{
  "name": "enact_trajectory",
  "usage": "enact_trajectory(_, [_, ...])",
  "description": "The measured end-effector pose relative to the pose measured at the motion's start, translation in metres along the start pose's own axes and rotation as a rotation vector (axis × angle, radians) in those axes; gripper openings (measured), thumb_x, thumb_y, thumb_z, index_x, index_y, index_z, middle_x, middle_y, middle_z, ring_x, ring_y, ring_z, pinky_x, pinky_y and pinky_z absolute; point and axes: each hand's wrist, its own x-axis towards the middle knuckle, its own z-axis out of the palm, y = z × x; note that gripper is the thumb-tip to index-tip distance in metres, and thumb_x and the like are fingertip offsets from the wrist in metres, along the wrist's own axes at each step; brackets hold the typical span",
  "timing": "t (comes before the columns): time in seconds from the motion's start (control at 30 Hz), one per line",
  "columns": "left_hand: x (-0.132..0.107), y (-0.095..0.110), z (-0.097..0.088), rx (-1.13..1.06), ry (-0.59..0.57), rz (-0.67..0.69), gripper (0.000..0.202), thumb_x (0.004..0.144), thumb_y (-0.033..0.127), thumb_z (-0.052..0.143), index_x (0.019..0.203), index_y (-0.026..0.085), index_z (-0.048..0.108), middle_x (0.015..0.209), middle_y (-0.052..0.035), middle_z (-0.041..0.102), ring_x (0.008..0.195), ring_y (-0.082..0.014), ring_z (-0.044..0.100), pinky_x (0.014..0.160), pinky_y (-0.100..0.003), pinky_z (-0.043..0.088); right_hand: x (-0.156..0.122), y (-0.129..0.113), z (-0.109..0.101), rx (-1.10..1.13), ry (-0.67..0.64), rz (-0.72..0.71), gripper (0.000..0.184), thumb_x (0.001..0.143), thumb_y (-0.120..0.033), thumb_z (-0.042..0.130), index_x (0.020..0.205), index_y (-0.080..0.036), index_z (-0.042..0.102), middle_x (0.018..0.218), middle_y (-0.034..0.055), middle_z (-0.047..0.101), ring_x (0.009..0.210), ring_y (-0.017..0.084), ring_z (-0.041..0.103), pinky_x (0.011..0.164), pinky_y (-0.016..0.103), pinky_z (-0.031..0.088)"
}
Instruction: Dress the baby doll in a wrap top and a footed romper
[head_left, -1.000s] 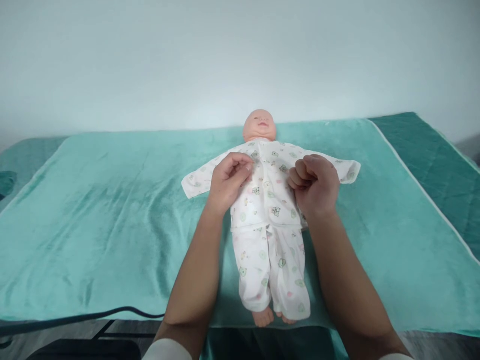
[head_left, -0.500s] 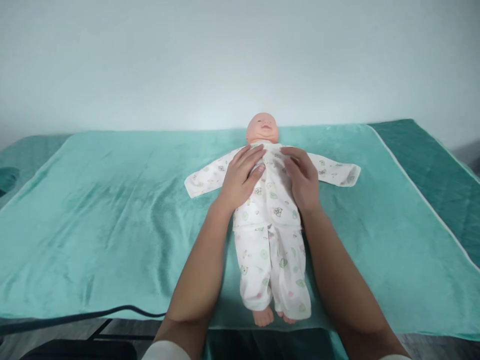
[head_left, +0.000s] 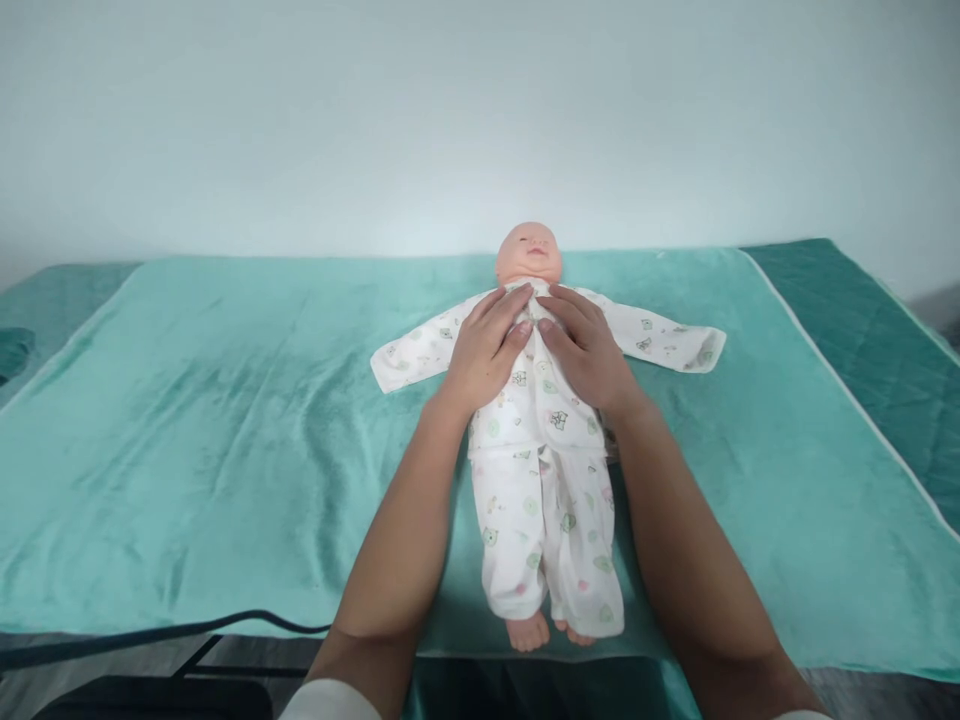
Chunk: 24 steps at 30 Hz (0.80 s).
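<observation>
A baby doll [head_left: 546,400] lies on its back, dressed in a white long-sleeved top and white trousers [head_left: 517,520] with small printed animals and leaves. Its bald head points away from me, and its bare feet stick out of the trouser legs near the front edge. Flat on the left side of its chest rests my left hand [head_left: 487,348], fingers stretched out. My right hand [head_left: 589,350] lies on the other side of the chest, also with fingers extended. The two hands' fingertips nearly meet at the front of the top, just below the collar. Both doll sleeves spread outward.
A teal velvety sheet [head_left: 225,450] covers the bed, with wrinkles on its left part. Darker quilted fabric [head_left: 877,350] shows at the right. Behind stands a pale wall [head_left: 480,120]. A black cord [head_left: 165,632] runs along the lower left, above a dark object [head_left: 157,697].
My right hand has moved inward across the doll's chest, and its fingers now lie flat near the top's front. My left hand stays almost in place on the chest.
</observation>
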Motion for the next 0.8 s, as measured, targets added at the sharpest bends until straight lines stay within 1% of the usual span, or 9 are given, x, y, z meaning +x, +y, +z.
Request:
enact_trajectory(0.1, [0.0, 0.001, 0.0, -0.018, 0.008, -0.013, 0.051, 0.106, 0.051, 0.037, 0.148, 0.027, 0.053, 0.156, -0.0055, 0.054, 0.151, -0.0239, 0.039, 0.127, -0.046, 0.03, 0.004, 0.0, 0.0, -0.018, -0.022, 0.006, 0.049, 0.101, -0.058, 0.046, 0.134, -0.029, 0.066, 0.155, 0.0072, 0.052, 0.149, 0.028, 0.041, 0.126, 0.053, 0.03])
enact_trajectory(0.23, [0.002, 0.0, -0.001, -0.031, 0.013, -0.012, 0.051, 0.106, 0.051, 0.037, 0.147, 0.026, 0.054, 0.155, -0.0061, 0.055, 0.15, -0.0231, 0.04, 0.127, -0.045, 0.03, 0.012, 0.006, 0.0, -0.011, -0.045, 0.0, 0.049, 0.101, -0.061, 0.046, 0.134, -0.032, 0.067, 0.156, 0.0056, 0.052, 0.15, 0.028, 0.038, 0.127, 0.055, 0.025])
enact_trajectory(0.37, [0.003, -0.004, 0.004, -0.034, 0.027, 0.016, 0.05, 0.106, 0.051, 0.037, 0.146, 0.027, 0.054, 0.156, -0.0055, 0.054, 0.15, -0.0224, 0.04, 0.128, -0.045, 0.029, 0.014, 0.016, 0.0, 0.091, -0.043, -0.004, 0.051, 0.098, -0.065, 0.052, 0.134, -0.032, 0.068, 0.157, 0.0039, 0.051, 0.151, 0.028, 0.039, 0.128, 0.053, 0.025])
enact_trajectory(0.47, [-0.006, -0.014, 0.009, -0.038, 0.124, 0.018, 0.048, 0.106, 0.05, 0.038, 0.143, 0.025, 0.056, 0.155, -0.0075, 0.055, 0.147, -0.0218, 0.045, 0.127, -0.044, 0.033, 0.01, 0.029, 0.002, 0.213, 0.018, 0.022, 0.054, 0.097, -0.064, 0.053, 0.134, -0.028, 0.067, 0.153, 0.0054, 0.055, 0.146, 0.027, 0.045, 0.126, 0.05, 0.031])
enact_trajectory(0.53, [-0.019, -0.023, 0.009, 0.009, 0.221, -0.015, 0.046, 0.106, 0.047, 0.038, 0.139, 0.024, 0.059, 0.152, -0.0093, 0.057, 0.145, -0.0222, 0.048, 0.126, -0.046, 0.034, 0.003, 0.041, 0.002, 0.206, 0.13, 0.071, 0.054, 0.098, -0.061, 0.051, 0.135, -0.025, 0.066, 0.149, 0.0081, 0.059, 0.141, 0.027, 0.051, 0.123, 0.051, 0.035])
enact_trajectory(0.6, [-0.039, -0.033, 0.002, 0.131, 0.295, -0.061, 0.043, 0.105, 0.043, 0.04, 0.135, 0.022, 0.062, 0.148, -0.0112, 0.06, 0.145, -0.0244, 0.048, 0.126, -0.049, 0.033, -0.006, 0.056, -0.001, 0.072, 0.249, 0.082, 0.053, 0.099, -0.056, 0.048, 0.135, -0.021, 0.064, 0.146, 0.0118, 0.061, 0.14, 0.028, 0.052, 0.123, 0.053, 0.035])
enact_trajectory(0.67, [-0.063, -0.043, -0.01, 0.29, 0.317, -0.139, 0.041, 0.102, 0.036, 0.045, 0.135, 0.021, 0.062, 0.152, -0.0127, 0.057, 0.149, -0.0277, 0.043, 0.127, -0.053, 0.03, -0.018, 0.074, -0.012, -0.143, 0.292, 0.042, 0.053, 0.099, -0.05, 0.046, 0.136, -0.017, 0.064, 0.149, 0.0159, 0.058, 0.144, 0.03, 0.047, 0.124, 0.055, 0.032])
enact_trajectory(0.73, [-0.087, -0.054, -0.027, 0.428, 0.298, -0.272, 0.046, 0.097, 0.03, 0.051, 0.142, 0.023, 0.059, 0.16, -0.0119, 0.049, 0.155, -0.0317, 0.035, 0.128, -0.057, 0.026, -0.032, 0.092, -0.029, -0.341, 0.261, 0.065, 0.054, 0.098, -0.045, 0.047, 0.14, -0.014, 0.06, 0.155, 0.0188, 0.051, 0.149, 0.033, 0.04, 0.124, 0.058, 0.029])
enact_trajectory(0.8, [-0.107, -0.064, -0.043, 0.482, 0.27, -0.407, 0.053, 0.094, 0.028, 0.055, 0.146, 0.023, 0.055, 0.162, -0.0119, 0.046, 0.155, -0.0345, 0.034, 0.127, -0.061, 0.023, -0.047, 0.107, -0.05, -0.493, 0.219, 0.157, 0.06, 0.097, -0.042, 0.048, 0.144, -0.007, 0.055, 0.158, 0.0252, 0.045, 0.15, 0.035, 0.038, 0.124, 0.057, 0.029])
